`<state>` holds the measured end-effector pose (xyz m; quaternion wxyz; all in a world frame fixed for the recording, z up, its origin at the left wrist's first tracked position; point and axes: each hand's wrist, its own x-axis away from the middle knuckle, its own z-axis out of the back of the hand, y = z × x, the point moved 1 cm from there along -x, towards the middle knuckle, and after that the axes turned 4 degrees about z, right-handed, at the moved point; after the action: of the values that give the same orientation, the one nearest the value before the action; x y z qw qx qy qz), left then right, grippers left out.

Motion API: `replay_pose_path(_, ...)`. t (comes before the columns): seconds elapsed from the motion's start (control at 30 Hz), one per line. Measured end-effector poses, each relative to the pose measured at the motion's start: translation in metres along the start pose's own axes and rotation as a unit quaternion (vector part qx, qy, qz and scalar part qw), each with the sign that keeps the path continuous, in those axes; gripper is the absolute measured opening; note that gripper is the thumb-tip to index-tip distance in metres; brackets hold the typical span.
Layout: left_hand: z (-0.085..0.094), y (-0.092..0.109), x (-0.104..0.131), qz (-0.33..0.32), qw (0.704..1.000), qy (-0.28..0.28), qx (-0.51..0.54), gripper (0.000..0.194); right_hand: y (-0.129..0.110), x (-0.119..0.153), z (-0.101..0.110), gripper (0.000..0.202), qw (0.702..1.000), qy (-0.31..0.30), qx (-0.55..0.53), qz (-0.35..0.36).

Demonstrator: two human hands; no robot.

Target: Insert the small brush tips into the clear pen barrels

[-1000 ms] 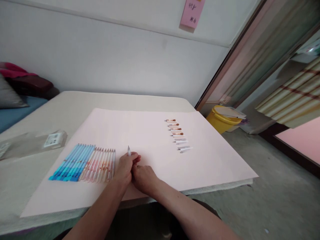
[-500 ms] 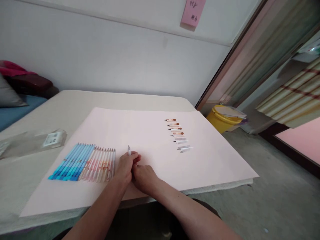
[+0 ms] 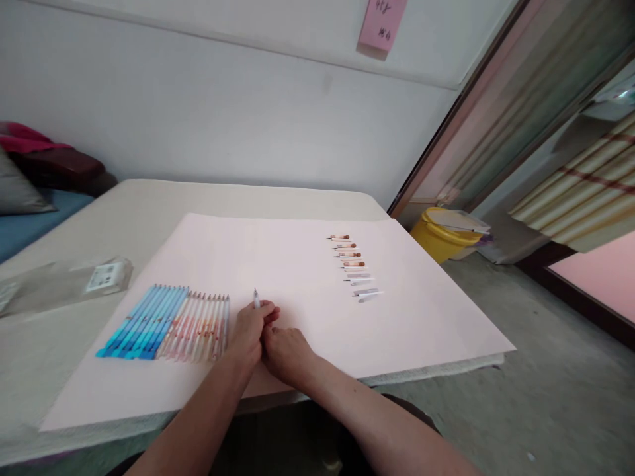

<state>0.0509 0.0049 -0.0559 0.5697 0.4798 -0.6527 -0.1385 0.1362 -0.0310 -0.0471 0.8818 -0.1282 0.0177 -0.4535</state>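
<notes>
My left hand [image 3: 252, 325] is closed round a pen [image 3: 256, 299], whose pointed tip sticks up above the fingers. Pressed against it is my right hand [image 3: 286, 350], its fingers curled in at the pen's lower end; what they grip there is hidden. Left of my hands lies a row of blue pens [image 3: 143, 322], side by side with a row of pale pens with pink and orange prints [image 3: 201, 327]. Farther right, several small pen parts [image 3: 351, 255] with brown tops or clear pieces lie in a slanting column, each beside a thin dark-tipped piece.
A pink sheet [image 3: 278, 251] covers much of the cream table [image 3: 238, 195]. A clear plastic bag with a white label [image 3: 104, 276] lies at the left. A yellow bin [image 3: 439, 237] stands on the floor beyond the right edge.
</notes>
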Motion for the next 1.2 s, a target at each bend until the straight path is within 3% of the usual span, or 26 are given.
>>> replay_pose_path(1.2, 0.0016, -0.004, -0.0051, -0.006, 1.0, -0.001, 0.0, 0.015, 0.0001, -0.0005, -0.0016, 0.024, 1.0, -0.002, 0.004, -0.007)
